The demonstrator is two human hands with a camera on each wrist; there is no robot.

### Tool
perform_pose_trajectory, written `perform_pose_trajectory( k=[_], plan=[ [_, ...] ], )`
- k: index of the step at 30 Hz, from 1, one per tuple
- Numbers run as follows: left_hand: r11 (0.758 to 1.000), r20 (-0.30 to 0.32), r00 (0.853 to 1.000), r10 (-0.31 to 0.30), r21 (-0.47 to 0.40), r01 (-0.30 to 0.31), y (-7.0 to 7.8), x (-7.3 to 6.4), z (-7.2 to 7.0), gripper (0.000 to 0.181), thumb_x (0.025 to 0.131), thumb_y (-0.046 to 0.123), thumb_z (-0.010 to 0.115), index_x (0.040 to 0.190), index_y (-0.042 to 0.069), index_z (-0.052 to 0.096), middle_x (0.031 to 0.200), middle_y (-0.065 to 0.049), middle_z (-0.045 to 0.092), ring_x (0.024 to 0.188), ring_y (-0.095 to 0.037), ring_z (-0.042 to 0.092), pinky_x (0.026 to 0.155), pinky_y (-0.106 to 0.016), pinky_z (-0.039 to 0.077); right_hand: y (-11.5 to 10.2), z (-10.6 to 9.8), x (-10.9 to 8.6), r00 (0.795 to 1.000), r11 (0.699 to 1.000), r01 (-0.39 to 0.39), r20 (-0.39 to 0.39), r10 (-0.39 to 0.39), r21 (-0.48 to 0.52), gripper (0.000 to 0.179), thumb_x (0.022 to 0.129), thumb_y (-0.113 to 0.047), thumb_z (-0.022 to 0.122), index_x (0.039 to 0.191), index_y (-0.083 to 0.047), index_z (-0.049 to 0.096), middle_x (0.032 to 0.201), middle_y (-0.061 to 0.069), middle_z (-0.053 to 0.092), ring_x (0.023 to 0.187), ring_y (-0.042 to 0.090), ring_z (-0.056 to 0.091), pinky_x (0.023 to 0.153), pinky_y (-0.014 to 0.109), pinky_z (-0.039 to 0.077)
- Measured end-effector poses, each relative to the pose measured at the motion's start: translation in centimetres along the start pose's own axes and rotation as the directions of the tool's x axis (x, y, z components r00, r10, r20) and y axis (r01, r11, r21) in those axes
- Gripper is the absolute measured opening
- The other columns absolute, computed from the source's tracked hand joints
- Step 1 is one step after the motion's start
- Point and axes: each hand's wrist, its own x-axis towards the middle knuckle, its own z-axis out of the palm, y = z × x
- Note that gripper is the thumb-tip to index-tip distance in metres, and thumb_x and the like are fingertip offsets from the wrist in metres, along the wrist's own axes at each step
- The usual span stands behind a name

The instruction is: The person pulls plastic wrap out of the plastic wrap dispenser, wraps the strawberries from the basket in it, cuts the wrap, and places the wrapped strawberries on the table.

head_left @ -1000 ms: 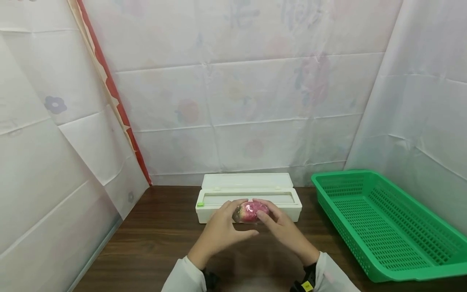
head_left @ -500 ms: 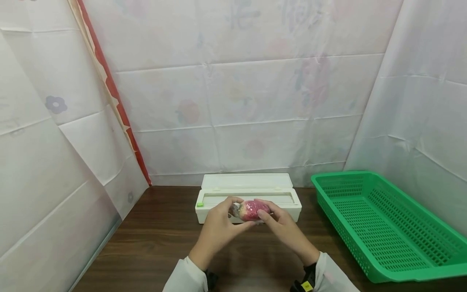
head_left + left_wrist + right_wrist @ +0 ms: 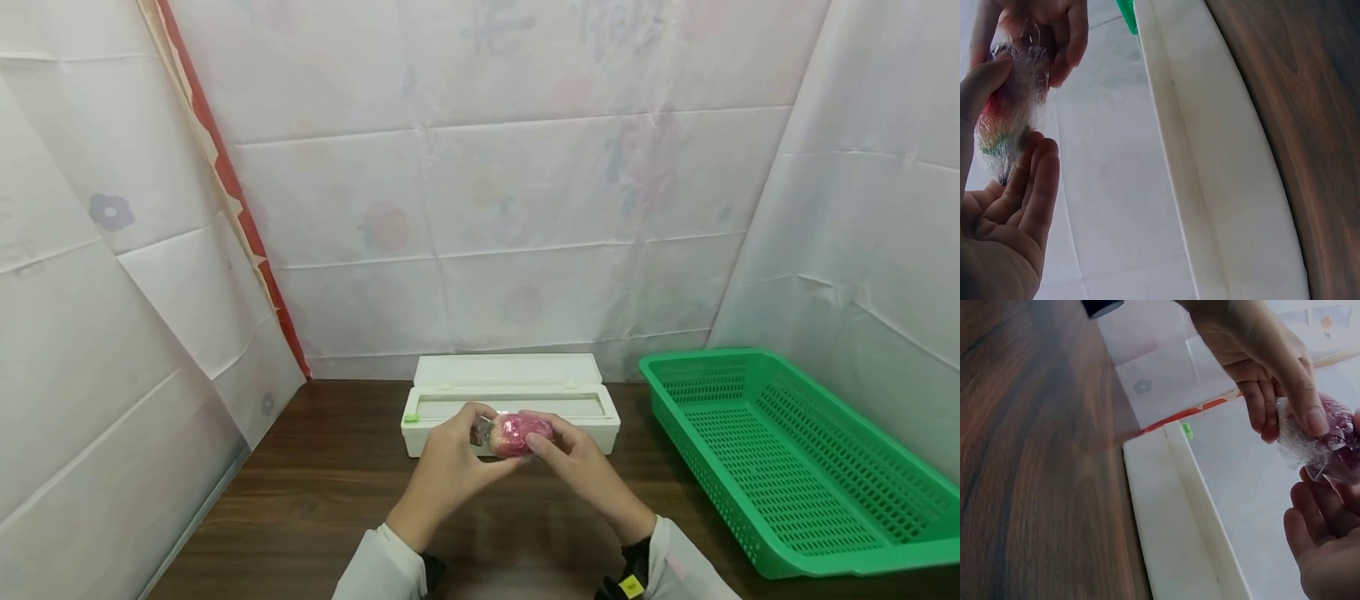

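A pink-red fruit (image 3: 513, 434), pale yellow and green toward its left end, is wrapped in clear cling film. Both hands hold it up in front of a white cling film dispenser (image 3: 442, 442). The left hand (image 3: 448, 463) has its thumb against the lower side and its fingers curled at the left end. In the left wrist view, crinkled film (image 3: 1032, 69) shows around the fruit under that thumb. The right hand (image 3: 579, 467) grips the right end, thumb on the near face. Its fingers behind the fruit are partly hidden.
The dispenser's lid (image 3: 506, 368) stands raised, and a small green slider (image 3: 412, 418) sits at its left end. A green plastic basket (image 3: 693, 467) is at the right on the dark wooden table (image 3: 300, 508). Pale printed sheets (image 3: 517, 192) enclose the back and sides.
The left thumb has come up from apart to the fruit's lower side, and the left fingers have shifted slightly left. The right hand keeps its grip on the fruit.
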Motion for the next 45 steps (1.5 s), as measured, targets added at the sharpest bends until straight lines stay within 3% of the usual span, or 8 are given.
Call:
perform_pose_trajectory(
  k=[11,16,20,23,28,31,38,45],
  plan=[
    [0.999,0.002,0.999,0.041,-0.029,-0.041,-0.4,0.1,0.1,0.058,0.063,0.049,0.081,0.103,0.016,0.056,0.085,0.007,0.064,0.073,-0.001,0.056,0.061,-0.028,0.056,0.0,-0.3,0.1,0.996,0.995,-0.085,-0.019,0.084,-0.050,0.038,0.098,-0.033,0.046,0.131,-0.014,0.051,0.130,0.011,0.054,0.113,0.017,0.051,0.093,0.039,0.048],
    [0.996,-0.003,0.996,0.094,0.009,-0.094,-0.5,0.1,0.1,0.055,0.066,0.054,0.077,0.101,0.017,0.055,0.088,0.008,0.062,0.068,-0.003,0.053,0.054,-0.019,0.049,0.5,-0.3,0.1,0.995,0.983,-0.087,0.063,0.078,0.165,0.051,0.102,-0.034,0.035,0.135,0.003,0.042,0.136,0.021,0.045,0.121,0.022,0.046,0.096,0.031,0.045],
    [0.991,0.001,0.991,0.134,-0.008,-0.134,-0.5,0.1,0.0,0.054,0.068,0.051,0.077,0.104,0.016,0.055,0.092,0.005,0.063,0.076,-0.003,0.054,0.061,-0.023,0.053,0.7,0.0,0.2,0.978,0.896,-0.114,0.205,0.027,0.429,0.054,0.104,-0.033,0.026,0.139,0.008,0.030,0.140,0.022,0.037,0.127,0.027,0.037,0.101,0.030,0.040],
    [0.988,0.002,0.988,0.153,-0.030,-0.152,-0.5,0.2,-0.1,0.054,0.069,0.047,0.077,0.106,0.015,0.055,0.095,0.003,0.064,0.083,-0.004,0.056,0.067,-0.028,0.055,0.8,0.3,0.2,0.944,0.792,-0.191,0.328,-0.012,0.580,0.054,0.104,-0.036,0.018,0.143,0.001,0.022,0.143,0.017,0.033,0.130,0.029,0.031,0.104,0.037,0.037],
    [0.985,0.012,0.986,0.165,-0.059,-0.165,-0.3,0.2,-0.1,0.053,0.069,0.047,0.078,0.105,0.015,0.057,0.099,0.003,0.064,0.090,-0.006,0.056,0.072,-0.031,0.055,0.5,0.5,-0.3,0.914,0.667,-0.278,0.404,-0.037,0.691,0.052,0.103,-0.034,0.013,0.144,-0.003,0.017,0.142,0.013,0.034,0.129,0.029,0.033,0.105,0.038,0.036],
    [0.984,0.015,0.985,0.170,-0.053,-0.169,-0.3,0.3,-0.1,0.053,0.068,0.047,0.078,0.104,0.014,0.057,0.099,0.003,0.063,0.092,-0.007,0.055,0.074,-0.030,0.055,0.2,0.4,-0.2,0.926,0.672,-0.249,0.376,-0.046,0.697,0.048,0.104,-0.026,0.017,0.141,0.003,0.025,0.139,0.015,0.039,0.127,0.030,0.036,0.105,0.036,0.038],
    [0.986,0.021,0.986,0.164,-0.009,-0.164,-0.3,0.3,-0.8,0.053,0.068,0.049,0.077,0.103,0.015,0.057,0.097,0.004,0.063,0.090,-0.005,0.054,0.074,-0.030,0.055,0.2,-0.5,-0.2,0.951,0.742,-0.222,0.308,0.022,0.633,0.036,0.103,-0.013,0.031,0.120,0.003,0.057,0.124,0.012,0.056,0.117,0.023,0.049,0.100,0.031,0.042],
    [0.988,0.029,0.988,0.152,-0.011,-0.152,-0.5,0.3,-1.0,0.053,0.067,0.049,0.077,0.102,0.015,0.057,0.097,0.004,0.064,0.091,-0.005,0.055,0.075,-0.030,0.055,0.5,-0.8,0.1,0.964,0.780,-0.233,0.244,0.106,0.581,0.030,0.100,-0.011,0.042,0.118,0.006,0.059,0.119,0.011,0.061,0.112,0.023,0.053,0.095,0.026,0.045]
  ],
)
